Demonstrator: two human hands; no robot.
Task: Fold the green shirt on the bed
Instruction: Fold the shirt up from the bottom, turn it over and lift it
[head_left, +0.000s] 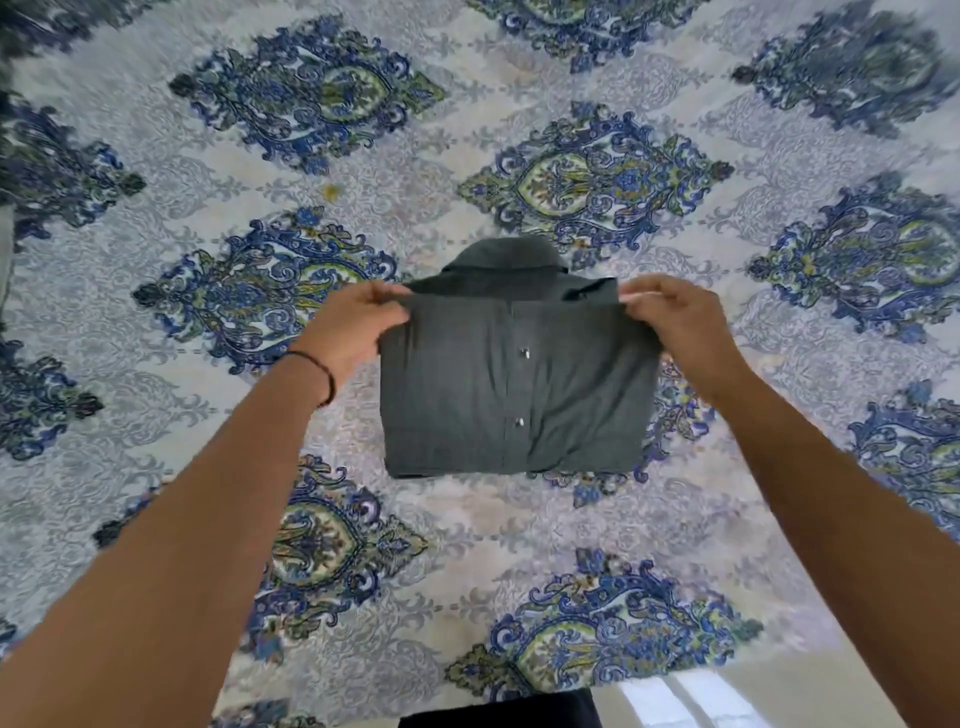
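Observation:
The dark green shirt (511, 384) lies in the middle of the bed as a compact rectangle, its button placket running down the centre and its collar at the far end. A folded-over panel covers the body up to just below the collar. My left hand (350, 325) pinches the panel's far left corner. My right hand (675, 319) pinches the far right corner. Both corners are held slightly lifted, level with each other.
The bed is covered by a pale sheet (457, 551) with large blue and green paisley medallions. The bed's near edge and a light floor (727, 696) show at the bottom right. A dark garment on my body (498, 714) is at the bottom centre.

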